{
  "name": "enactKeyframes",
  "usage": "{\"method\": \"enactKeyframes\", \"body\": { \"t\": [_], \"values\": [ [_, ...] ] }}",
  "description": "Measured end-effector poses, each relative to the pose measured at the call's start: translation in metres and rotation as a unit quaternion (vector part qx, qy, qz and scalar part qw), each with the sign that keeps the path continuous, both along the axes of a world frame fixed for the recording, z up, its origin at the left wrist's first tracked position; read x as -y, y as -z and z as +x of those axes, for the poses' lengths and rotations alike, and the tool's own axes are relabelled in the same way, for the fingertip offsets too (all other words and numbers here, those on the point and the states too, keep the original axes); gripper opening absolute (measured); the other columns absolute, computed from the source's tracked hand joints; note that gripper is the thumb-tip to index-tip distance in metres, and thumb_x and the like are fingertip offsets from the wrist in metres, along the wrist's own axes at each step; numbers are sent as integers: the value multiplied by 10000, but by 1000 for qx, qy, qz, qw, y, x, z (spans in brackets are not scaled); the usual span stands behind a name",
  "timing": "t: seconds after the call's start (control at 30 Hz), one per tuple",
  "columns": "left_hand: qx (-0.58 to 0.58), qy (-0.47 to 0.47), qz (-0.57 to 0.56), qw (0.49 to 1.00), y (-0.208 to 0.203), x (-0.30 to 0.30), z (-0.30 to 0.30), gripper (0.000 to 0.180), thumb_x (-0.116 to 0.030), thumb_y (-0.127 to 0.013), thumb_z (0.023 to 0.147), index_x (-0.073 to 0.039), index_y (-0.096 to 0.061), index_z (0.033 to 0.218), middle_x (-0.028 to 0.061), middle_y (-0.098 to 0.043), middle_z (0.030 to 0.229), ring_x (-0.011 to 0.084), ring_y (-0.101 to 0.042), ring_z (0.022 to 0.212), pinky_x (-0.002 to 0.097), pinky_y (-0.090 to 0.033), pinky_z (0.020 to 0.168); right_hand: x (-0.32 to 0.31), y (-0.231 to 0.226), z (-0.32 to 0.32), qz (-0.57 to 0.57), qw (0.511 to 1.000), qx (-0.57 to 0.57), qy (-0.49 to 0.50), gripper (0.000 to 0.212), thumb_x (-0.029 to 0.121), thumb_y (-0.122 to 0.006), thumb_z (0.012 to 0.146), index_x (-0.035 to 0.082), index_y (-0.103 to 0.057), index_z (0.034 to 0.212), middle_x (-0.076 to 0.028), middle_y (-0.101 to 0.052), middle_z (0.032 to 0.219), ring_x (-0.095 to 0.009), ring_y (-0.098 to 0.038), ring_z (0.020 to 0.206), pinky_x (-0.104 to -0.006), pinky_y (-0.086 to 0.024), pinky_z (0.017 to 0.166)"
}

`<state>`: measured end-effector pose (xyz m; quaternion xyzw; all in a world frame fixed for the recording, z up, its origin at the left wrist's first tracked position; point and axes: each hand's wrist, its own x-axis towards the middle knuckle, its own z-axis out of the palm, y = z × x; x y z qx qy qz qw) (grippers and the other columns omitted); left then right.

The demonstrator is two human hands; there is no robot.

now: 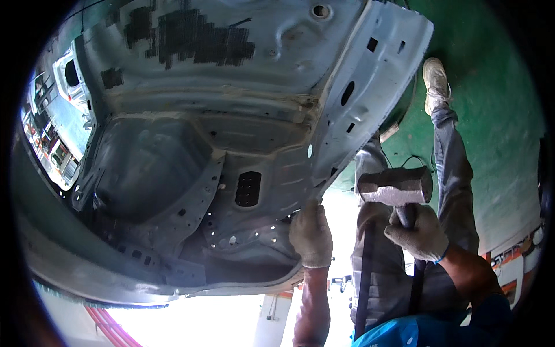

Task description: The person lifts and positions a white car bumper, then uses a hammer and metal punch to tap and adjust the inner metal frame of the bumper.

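Note:
A short-handled sledgehammer (395, 186) with a heavy, worn metal head is gripped in my right hand (417, 234), in front of my legs. The fingers of its light knitted glove wrap round the dark handle just below the head. My left hand (312, 234), gloved too, is closed at the lower right edge of a bare grey car body shell (260, 130). Its fingers face away, so whatever they grip is hidden. The hammer head is to the right of my left hand, apart from the shell.
Holes, slots and dark patches (202, 40) mark the shell's sheet metal. A long flanged rail (358, 87) runs along its right side. My shoe (436, 84) stands on the green floor (491, 133), where a thin cable lies. Pink-red hoses or pipes (110, 327) show at lower left.

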<state>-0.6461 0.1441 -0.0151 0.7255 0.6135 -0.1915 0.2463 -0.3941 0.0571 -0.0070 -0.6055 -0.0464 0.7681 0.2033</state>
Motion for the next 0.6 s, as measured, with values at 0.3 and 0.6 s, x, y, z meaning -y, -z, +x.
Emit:
{"method": "enactKeyframes", "body": {
  "t": [0.3, 0.6],
  "values": [
    [-7, 5, 13, 1000, -6, 2, 0, 202, -179, -661, 948, -105, -714, 1128, 136, -717, 912, 364, -686, 869, 504, -530, 776, 31, 0, -13, 493, 798, 170, -302, 283, 260, -726, 932, 54, -729, 1125, -108, -740, 915, -241, -737, 817, -386, -584, 750],
    [-76, 13, -90, 993, -3, -1, -6, 251, -241, -580, 1000, -88, -728, 1133, 168, -733, 986, 383, -684, 938, 507, -529, 832, -7, 21, -39, 238, 964, 92, -69, 196, 223, -719, 887, 38, -656, 907, -193, -678, 745, -373, -705, 682, -467, -557, 640]
  ]
}}
